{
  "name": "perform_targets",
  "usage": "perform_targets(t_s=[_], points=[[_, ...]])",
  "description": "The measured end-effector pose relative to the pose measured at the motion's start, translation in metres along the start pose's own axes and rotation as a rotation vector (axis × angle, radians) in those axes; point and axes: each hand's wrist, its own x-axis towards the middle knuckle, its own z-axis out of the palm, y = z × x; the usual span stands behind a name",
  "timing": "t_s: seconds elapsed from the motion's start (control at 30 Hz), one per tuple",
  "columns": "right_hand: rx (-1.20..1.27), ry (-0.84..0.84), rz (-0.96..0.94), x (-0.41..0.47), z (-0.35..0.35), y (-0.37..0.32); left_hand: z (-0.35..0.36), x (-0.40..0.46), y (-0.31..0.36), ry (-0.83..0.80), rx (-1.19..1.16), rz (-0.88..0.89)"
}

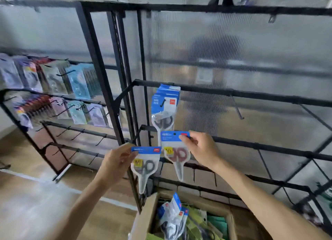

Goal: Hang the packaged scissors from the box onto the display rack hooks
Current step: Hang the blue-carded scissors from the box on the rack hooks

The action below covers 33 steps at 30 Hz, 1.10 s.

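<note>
Both hands are raised in front of a black metal display rack (pixel 233 94) backed by ribbed translucent panels. The left hand (pixel 115 160) pinches the blue card top of a pack of scissors with dark handles (pixel 145 165), thumb on the front of the card, the pack hanging point down. The right hand (pixel 201 148) pinches the top right corner of a second pack, scissors with reddish handles (pixel 177 153), held slightly higher and just beside the first. Directly above the second pack, a bunch of blue-topped scissor packs (pixel 165 106) already hangs from a hook (pixel 162 103) on the rack's upper bar. Farther right on the same bar a bare hook (pixel 237 108) sticks out. Below the hands, at the foot of the rack, an open cardboard box (pixel 143 220) holds more scissor packs (pixel 172 218) along with green packaging (pixel 195 221). To the left, another rack (pixel 53 96) carries rows of hanging packets in pastel colours, too blurred to tell apart. The floor (pixel 36 203) is pale wood.
</note>
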Motion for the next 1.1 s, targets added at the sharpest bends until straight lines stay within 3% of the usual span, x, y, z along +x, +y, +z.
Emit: perform_targets(t_s=[0.17,0.27,0.4,0.77,1.1], points=[[-0.031,0.056,-0.087,0.051,-0.001,-0.055,-0.041,0.022,0.012,0.055,-0.011,0.054],[-0.083,0.099,-0.049,0.074,0.004,-0.066,-0.057,0.03,0.018,0.076,-0.022,0.085],[-0.085,0.088,0.056,0.09,0.017,-0.062,-0.071,0.037,0.024,0.108,0.022,0.154],[0.0,0.152,0.119,0.088,0.024,-0.062,-0.074,0.05,0.027,0.131,0.056,0.207],[-0.226,0.18,0.218,0.121,0.021,-0.054,-0.061,0.063,0.039,0.111,0.029,0.196]])
